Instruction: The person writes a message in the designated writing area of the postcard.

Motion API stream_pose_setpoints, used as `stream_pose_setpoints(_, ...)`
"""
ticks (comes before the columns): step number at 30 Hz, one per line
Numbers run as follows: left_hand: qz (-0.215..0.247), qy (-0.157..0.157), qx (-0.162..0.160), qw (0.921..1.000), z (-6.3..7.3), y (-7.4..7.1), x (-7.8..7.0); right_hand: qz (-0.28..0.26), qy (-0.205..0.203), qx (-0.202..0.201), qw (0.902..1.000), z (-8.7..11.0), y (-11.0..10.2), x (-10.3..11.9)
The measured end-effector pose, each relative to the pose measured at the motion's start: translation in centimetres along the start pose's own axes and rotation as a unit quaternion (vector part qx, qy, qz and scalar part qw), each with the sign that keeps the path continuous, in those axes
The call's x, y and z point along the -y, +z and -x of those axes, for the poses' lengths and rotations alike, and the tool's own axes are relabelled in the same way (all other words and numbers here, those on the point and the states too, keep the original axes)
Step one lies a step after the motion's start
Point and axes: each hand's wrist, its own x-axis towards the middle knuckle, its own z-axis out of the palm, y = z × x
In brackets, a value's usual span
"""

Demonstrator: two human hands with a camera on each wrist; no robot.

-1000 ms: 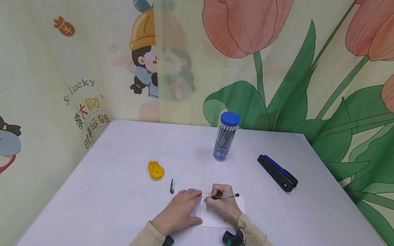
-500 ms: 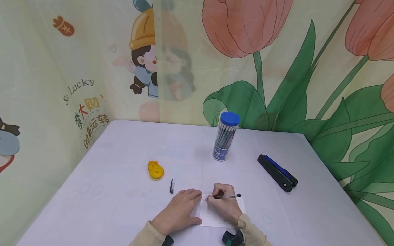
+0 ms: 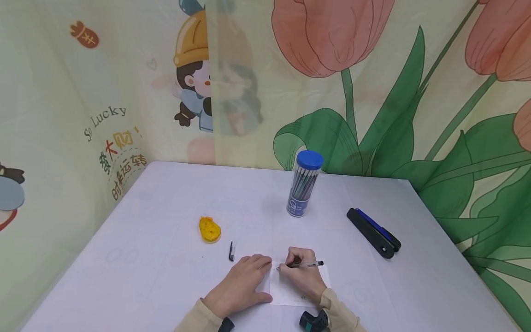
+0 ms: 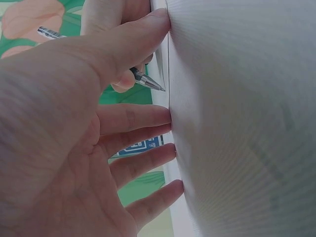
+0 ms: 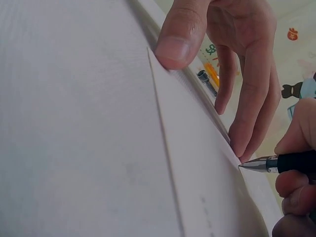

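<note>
A small white sheet of paper (image 3: pixel 286 295) lies on the table near the front. My right hand (image 3: pixel 304 274) pinches a pen (image 3: pixel 309 264) with a clear barrel and dark grip, its metal tip (image 5: pixel 254 164) right at the paper's surface near the upper left corner. Along the paper's left edge my left hand (image 3: pixel 242 283) rests with fingers spread and fairly straight, thumb and fingertips at the sheet. In the left wrist view the left fingers (image 4: pixel 143 168) touch down at the white surface. Small dark marks (image 5: pixel 205 212) show on the paper.
A pen cap (image 3: pixel 231 252) lies beyond the left hand, with a yellow correction tape dispenser (image 3: pixel 210 230) farther left. A clear tub of pencils (image 3: pixel 304 184) with a blue lid stands at the back. A black stapler (image 3: pixel 373 233) lies on the right of the white-covered table (image 3: pixel 124 258).
The pen and right fingers have shifted very slightly to the right along the paper. My left hand has stayed in place.
</note>
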Motion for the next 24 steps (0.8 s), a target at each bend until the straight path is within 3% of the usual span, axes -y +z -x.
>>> stream_pose_setpoints(12, 0.006, -0.008, 0.006, 0.9999, -0.04, 0.04, -0.05, -0.003, 0.005, 0.015, 0.9999, 0.02, -0.04, 0.12)
stream_pose_setpoints(24, 0.006, -0.003, -0.001, 1.0, 0.03, -0.08, -0.13, -0.003, 0.007, -0.006, 1.0, 0.06, -0.17, -0.15)
